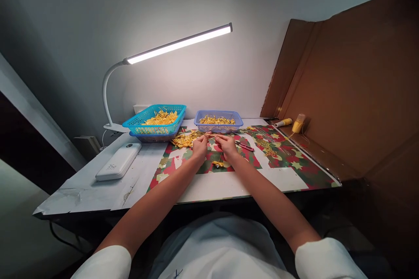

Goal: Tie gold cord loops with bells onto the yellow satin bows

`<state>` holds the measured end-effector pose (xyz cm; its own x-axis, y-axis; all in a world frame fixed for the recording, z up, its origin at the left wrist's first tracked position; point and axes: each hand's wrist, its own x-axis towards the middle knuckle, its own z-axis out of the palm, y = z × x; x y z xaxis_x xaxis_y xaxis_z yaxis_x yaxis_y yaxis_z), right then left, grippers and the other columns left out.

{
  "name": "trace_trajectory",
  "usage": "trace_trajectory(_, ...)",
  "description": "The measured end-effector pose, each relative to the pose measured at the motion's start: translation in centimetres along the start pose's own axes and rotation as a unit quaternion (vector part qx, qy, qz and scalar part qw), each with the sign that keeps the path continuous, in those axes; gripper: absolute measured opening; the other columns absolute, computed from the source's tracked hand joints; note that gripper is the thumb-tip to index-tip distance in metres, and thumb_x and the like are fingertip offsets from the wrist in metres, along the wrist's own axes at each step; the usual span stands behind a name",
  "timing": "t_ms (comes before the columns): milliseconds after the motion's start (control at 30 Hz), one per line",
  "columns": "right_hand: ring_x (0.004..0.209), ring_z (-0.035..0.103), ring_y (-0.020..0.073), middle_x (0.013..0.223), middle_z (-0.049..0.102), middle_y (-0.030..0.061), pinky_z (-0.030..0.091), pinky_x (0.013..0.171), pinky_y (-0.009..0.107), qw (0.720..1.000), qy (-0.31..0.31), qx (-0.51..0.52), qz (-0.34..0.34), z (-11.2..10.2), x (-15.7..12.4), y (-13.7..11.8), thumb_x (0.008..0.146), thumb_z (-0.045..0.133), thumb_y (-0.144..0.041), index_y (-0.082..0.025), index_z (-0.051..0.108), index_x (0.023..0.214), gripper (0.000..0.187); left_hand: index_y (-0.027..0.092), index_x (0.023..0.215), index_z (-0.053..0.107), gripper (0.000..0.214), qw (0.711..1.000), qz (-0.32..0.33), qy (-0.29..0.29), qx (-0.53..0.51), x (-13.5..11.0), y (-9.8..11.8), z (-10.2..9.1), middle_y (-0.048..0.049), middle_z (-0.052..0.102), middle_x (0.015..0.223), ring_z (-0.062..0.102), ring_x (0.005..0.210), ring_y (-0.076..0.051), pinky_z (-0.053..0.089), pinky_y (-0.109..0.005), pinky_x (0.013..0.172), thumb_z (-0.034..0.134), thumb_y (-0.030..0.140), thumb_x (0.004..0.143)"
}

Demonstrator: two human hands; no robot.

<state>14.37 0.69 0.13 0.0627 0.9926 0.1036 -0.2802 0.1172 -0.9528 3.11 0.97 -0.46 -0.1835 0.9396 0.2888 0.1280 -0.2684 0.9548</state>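
My left hand [200,145] and my right hand [227,145] meet over the patterned sheet, fingers closed in a pinch. A thin gold ribbon [211,135] stretches between the fingertips of both. Below my right hand, a fine cord runs down to a small gold bow with a silvery round piece [218,164] lying on the sheet. Just behind my left hand lies a loose pile of gold ribbon pieces [185,139]. To the right of my right hand rests a slim red-handled tool [245,146], partly covered by the hand.
A turquoise basket [131,123] of gold ribbon pieces and a blue basket [218,128] of gold pieces stand at the back. A white power bank [118,162] lies left, under a lamp [180,44]. Gold cords [266,148], a small yellow-filled bottle [298,124] and a cardboard wall [353,74] are right.
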Motion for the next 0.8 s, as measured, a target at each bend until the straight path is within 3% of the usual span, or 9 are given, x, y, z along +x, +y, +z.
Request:
trace_trajectory(133,0.061,0.058,0.0107,0.067,0.068,0.0013,0.045,0.056,0.022,0.995,-0.004,0.087,0.047,0.79,-0.62,-0.25,0.055,0.079,-0.026,-0.017,0.073,0.077,0.025,0.020,0.106,0.069,0.042,0.995,-0.060,-0.009,-0.075,0.15,0.11,0.11,-0.0079,0.069,0.108,0.061,0.087,-0.016,0.045,-0.023,0.061,0.045,0.049,0.088)
trace_trajectory(233,0.062,0.062,0.0098,0.066,0.069,0.0002,0.050,0.061,0.021,0.990,-0.013,0.126,0.062,1.06,-0.96,-0.43,0.055,0.080,-0.020,-0.017,0.072,0.074,0.021,0.022,0.108,0.068,0.040,0.989,-0.081,-0.009,-0.124,0.21,0.15,0.13,-0.0072,0.067,0.117,0.060,0.084,-0.014,0.043,-0.021,0.058,0.046,0.049,0.088)
trace_trajectory(333,0.063,0.064,0.0096,0.066,0.070,-0.0002,0.051,0.064,0.021,0.986,-0.017,0.144,0.079,1.13,-1.13,-0.31,0.055,0.082,-0.018,-0.018,0.072,0.071,0.019,0.023,0.107,0.068,0.037,0.983,-0.086,-0.011,-0.159,0.02,0.24,0.12,-0.0062,0.067,0.117,0.060,0.081,-0.013,0.041,-0.021,0.058,0.052,0.048,0.085)
trace_trajectory(533,0.064,0.065,0.0084,0.069,0.072,-0.0006,0.049,0.055,0.015,0.979,-0.014,0.179,0.093,1.12,-1.00,0.01,0.059,0.079,-0.013,-0.018,0.072,0.068,0.013,0.028,0.108,0.068,0.037,0.979,-0.073,-0.039,-0.189,-0.53,0.52,0.19,-0.0041,0.068,0.115,0.061,0.092,-0.016,0.043,-0.023,0.062,0.055,0.052,0.083)
trace_trajectory(733,0.064,0.067,0.0107,0.068,0.072,0.0001,0.052,0.057,0.018,0.978,0.008,0.191,0.088,1.06,-0.68,0.04,0.058,0.078,-0.011,-0.018,0.070,0.071,0.017,0.029,0.105,0.069,0.037,0.982,-0.071,-0.064,-0.165,-0.56,0.25,0.46,-0.0028,0.068,0.113,0.060,0.097,-0.016,0.045,-0.025,0.066,0.051,0.054,0.084)
trace_trajectory(800,0.063,0.067,0.0123,0.066,0.071,0.0002,0.052,0.056,0.020,0.981,0.018,0.178,0.075,0.89,-0.42,0.25,0.056,0.079,-0.013,-0.018,0.069,0.072,0.020,0.028,0.103,0.070,0.036,0.987,-0.044,-0.077,-0.130,-0.44,0.22,0.30,-0.0035,0.068,0.111,0.060,0.098,-0.018,0.046,-0.027,0.070,0.051,0.053,0.085)
